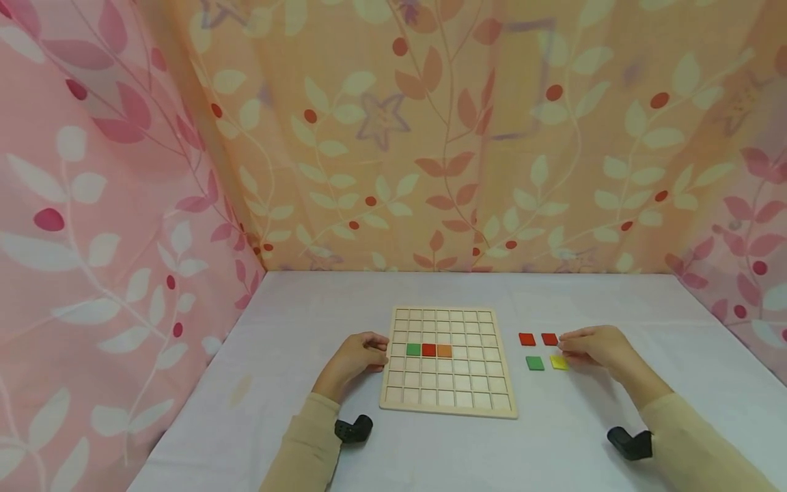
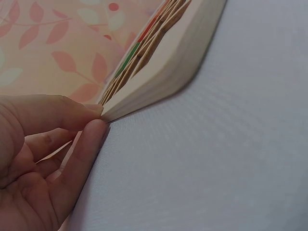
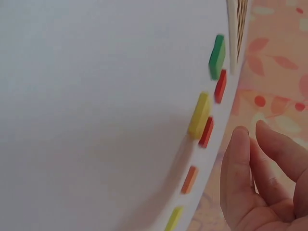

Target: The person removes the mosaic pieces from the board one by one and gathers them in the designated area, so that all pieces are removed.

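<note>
Open tabletop (image 1: 455,451) separates the right edge of the board (image 1: 449,412) from six loose tiles (image 3: 199,117), two red, two yellow, one green, one orange; three inset tiles (image 1: 428,350) line one row, the left hand (image 1: 355,354) pinches the board's left edge, and the right hand (image 1: 599,347) arches over the loose tiles, fingertips apart.
</note>
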The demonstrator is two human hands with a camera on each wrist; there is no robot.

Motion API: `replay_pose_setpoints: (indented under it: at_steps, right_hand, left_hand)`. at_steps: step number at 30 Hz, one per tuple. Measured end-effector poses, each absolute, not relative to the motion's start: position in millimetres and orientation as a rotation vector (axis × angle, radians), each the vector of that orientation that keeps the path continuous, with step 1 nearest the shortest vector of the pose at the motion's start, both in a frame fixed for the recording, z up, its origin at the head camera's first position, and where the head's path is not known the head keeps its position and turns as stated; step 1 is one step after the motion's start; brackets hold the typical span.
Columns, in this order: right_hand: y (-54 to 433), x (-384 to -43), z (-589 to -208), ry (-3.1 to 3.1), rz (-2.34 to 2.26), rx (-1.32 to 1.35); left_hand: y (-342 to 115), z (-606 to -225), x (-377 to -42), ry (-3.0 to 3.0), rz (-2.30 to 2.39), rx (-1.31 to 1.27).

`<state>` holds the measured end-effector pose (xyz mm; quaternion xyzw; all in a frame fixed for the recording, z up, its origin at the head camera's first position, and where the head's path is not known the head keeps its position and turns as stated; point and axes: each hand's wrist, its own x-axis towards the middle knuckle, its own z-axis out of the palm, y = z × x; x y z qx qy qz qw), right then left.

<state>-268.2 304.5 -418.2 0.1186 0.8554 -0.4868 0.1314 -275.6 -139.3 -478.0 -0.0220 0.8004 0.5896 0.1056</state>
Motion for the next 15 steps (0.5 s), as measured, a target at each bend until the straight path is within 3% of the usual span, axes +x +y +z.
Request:
replay_pose_setpoints:
  at_steps: [15]
  right_hand:
    - [224.5, -280.1, -416.2, 2.375, -1.565, 0.179]
  left_hand:
    - [-138.6, -469.5, -268.6, 2.350, 1.751, -0.066]
